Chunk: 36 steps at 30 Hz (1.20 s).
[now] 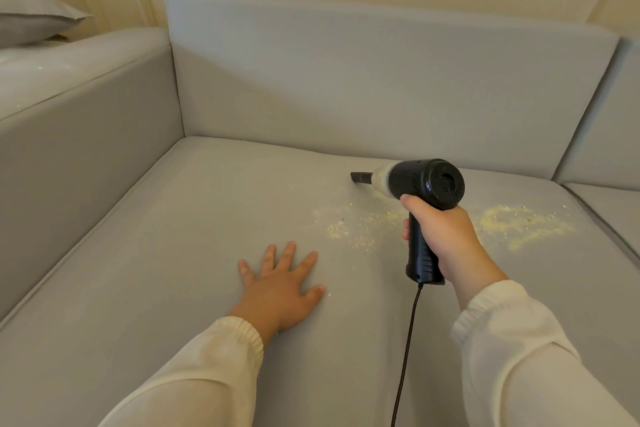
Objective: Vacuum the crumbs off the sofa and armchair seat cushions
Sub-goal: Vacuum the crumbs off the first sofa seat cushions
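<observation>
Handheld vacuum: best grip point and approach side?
Grip the handheld vacuum by its ribbed black handle, which hangs below the motor body, coming from the rear right as the right hand does now. Fingers wrap the front, leaving the nozzle free toward the crumbs.

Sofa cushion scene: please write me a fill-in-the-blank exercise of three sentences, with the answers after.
1. The right hand grips the black handheld ______ by its handle.
2. The left hand lies ______ on the seat cushion, fingers spread.
3. Yellowish crumbs lie on both sides of the ______ hand, and the nozzle points toward the sofa's backrest.

Missing words: vacuum; flat; right
</observation>
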{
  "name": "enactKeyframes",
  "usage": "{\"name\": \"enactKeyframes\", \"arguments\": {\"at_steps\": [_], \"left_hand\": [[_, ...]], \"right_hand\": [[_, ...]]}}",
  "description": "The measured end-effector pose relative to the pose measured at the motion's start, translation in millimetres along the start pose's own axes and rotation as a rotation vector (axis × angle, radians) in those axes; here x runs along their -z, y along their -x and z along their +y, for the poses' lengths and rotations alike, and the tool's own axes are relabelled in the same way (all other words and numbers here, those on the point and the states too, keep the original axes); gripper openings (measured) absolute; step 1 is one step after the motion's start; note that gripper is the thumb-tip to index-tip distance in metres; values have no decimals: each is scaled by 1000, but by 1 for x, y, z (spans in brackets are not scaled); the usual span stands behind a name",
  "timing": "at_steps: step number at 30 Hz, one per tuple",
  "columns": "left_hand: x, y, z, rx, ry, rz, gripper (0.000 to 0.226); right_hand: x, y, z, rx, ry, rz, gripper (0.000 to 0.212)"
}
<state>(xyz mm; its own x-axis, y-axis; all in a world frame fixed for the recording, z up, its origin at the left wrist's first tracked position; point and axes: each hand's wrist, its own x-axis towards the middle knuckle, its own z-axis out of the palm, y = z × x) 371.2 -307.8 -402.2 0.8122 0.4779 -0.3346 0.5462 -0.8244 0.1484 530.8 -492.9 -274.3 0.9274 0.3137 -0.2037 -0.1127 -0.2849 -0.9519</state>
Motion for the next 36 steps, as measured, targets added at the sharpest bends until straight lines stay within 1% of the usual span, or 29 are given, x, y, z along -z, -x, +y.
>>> {"name": "enactKeyframes", "arguments": {"at_steps": [5, 7, 9, 13, 15, 19, 26, 33, 36], "left_hand": [[0, 0, -1, 1, 1, -4, 70], [-1, 0, 0, 1, 5, 2, 70], [-2, -1, 0, 1, -2, 9, 71], [-2, 0, 1, 3, -18, 0, 72], [-2, 0, 1, 3, -27, 2, 73], [-2, 2, -1, -2, -25, -5, 73], [0, 1, 0, 6, -18, -23, 72], [2, 6, 1, 2, -24, -18, 73], [0, 13, 6, -1, -20, -21, 73]], "right_hand": [[15, 26, 1, -34, 93, -82, 23], [20, 36, 4, -49, 85, -82, 25], [22, 46, 7, -41, 65, -52, 26], [25, 59, 8, 4, 48, 74, 28], [29, 63, 7, 2, 41, 84, 27], [30, 70, 10, -41, 61, 17, 22], [20, 74, 7, -34, 80, -37, 19], [10, 88, 1, 26, 196, -185, 25], [17, 99, 6, 44, 216, -180, 22]]}}
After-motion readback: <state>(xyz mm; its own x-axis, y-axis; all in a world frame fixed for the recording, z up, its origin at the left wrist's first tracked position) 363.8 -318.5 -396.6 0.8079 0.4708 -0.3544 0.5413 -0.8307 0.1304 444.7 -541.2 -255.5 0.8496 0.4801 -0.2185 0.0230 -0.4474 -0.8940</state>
